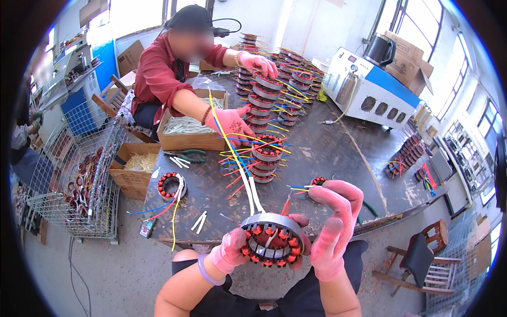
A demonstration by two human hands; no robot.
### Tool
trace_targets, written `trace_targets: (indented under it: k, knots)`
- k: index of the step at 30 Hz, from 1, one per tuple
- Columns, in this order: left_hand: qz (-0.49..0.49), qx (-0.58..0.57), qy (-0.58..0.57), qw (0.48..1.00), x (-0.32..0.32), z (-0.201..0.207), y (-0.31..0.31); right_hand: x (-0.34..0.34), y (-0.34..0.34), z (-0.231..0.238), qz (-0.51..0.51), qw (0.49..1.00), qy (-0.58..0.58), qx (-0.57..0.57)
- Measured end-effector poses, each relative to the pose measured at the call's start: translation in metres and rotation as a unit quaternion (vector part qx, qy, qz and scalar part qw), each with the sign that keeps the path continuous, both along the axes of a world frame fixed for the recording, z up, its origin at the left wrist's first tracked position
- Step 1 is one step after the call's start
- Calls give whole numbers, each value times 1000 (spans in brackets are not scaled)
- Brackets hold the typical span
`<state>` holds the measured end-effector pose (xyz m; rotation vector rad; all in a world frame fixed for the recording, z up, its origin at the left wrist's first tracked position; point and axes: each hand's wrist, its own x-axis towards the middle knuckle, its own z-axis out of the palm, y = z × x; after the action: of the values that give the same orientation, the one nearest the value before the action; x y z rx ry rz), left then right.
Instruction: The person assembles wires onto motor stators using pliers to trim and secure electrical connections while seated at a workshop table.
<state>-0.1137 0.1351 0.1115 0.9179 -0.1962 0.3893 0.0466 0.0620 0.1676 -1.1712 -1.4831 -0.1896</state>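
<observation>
My left hand [231,251], in a pink glove, grips the left side of a motor stator [275,218], a metal ring with orange-red windings inside. The ring is tilted so its inside faces me, above my lap. Two white sleeves [252,193] rise from it, with long yellow and blue wires running out of them. A short red lead [287,205] sticks up at its far side. My right hand [334,232], also gloved, is at the stator's right, its fingers raised, curved and apart. Where its thumb touches the ring is partly hidden.
Across the table [338,158] a co-worker's gloved hands [232,124] are at stacked stators [260,108]. Another stator [171,186], loose white sleeves [199,222] and pliers [187,157] lie at left. A box of sleeves [193,138] and a blue-white machine [369,87] stand farther back.
</observation>
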Motion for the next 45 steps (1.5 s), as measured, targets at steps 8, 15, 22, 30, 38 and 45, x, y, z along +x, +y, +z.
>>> trace_targets:
  k: [8, 15, 22, 30, 38, 45]
  knots:
    - [87, -74, 12, 993, -6, -33, 2, -2, 3, 9, -27, 997, -29, -66]
    - [86, -55, 17, 995, -6, -30, 2, -1, 0, 11, -33, 994, -43, -90]
    - [103, -61, 27, 992, -6, -32, -1, -2, -2, 11, -33, 995, -39, -85]
    - [104, -70, 13, 992, -3, -40, 0, -4, -3, 13, -40, 995, -44, -83]
    - [116, -60, 31, 991, -4, -45, 1, -2, -5, 12, -29, 995, -44, -88]
    - [110, -56, 36, 992, -2, -30, -2, 0, -6, 11, -25, 996, -35, -83]
